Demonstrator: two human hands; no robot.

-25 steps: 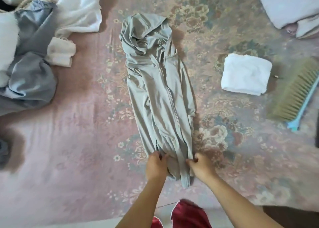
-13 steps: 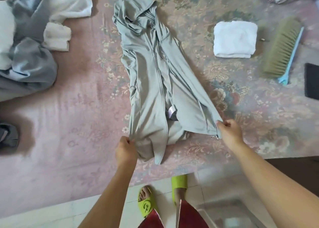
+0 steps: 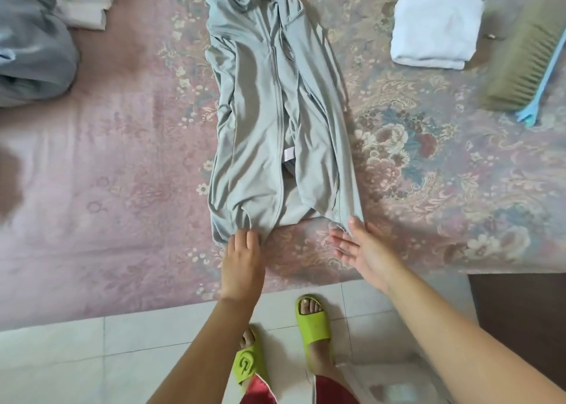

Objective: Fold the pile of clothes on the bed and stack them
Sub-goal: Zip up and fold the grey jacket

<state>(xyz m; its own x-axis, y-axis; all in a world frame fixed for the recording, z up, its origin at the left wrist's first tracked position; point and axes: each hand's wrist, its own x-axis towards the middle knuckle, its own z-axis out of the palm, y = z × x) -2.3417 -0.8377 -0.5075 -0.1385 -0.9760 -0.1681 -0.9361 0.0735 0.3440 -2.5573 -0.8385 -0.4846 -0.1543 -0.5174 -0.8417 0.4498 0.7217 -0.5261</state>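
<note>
A grey-green zip hoodie [image 3: 269, 106] lies lengthwise on the pink floral bed cover [image 3: 122, 189], hood at the far end, hem towards me. My left hand [image 3: 243, 255] rests palm down on the hem's left corner, fingers pinching the bunched cloth. My right hand [image 3: 363, 249] is spread flat, palm up, fingertips touching the hem's right corner without gripping it. A folded white garment [image 3: 435, 28] sits at the far right. A heap of unfolded grey clothes [image 3: 33, 48] and a white piece [image 3: 82, 4] lie at the far left.
A bed brush with tan bristles and a blue handle [image 3: 526, 57] lies at the right edge. The bed's near edge meets a white tiled floor [image 3: 76, 357], where my feet in green slippers [image 3: 312, 321] stand.
My hands pulled the hem apart, widening the hoodie's bottom, then laid it flat. My right hand has let go of the right corner and opened. The view has dropped towards the floor.
</note>
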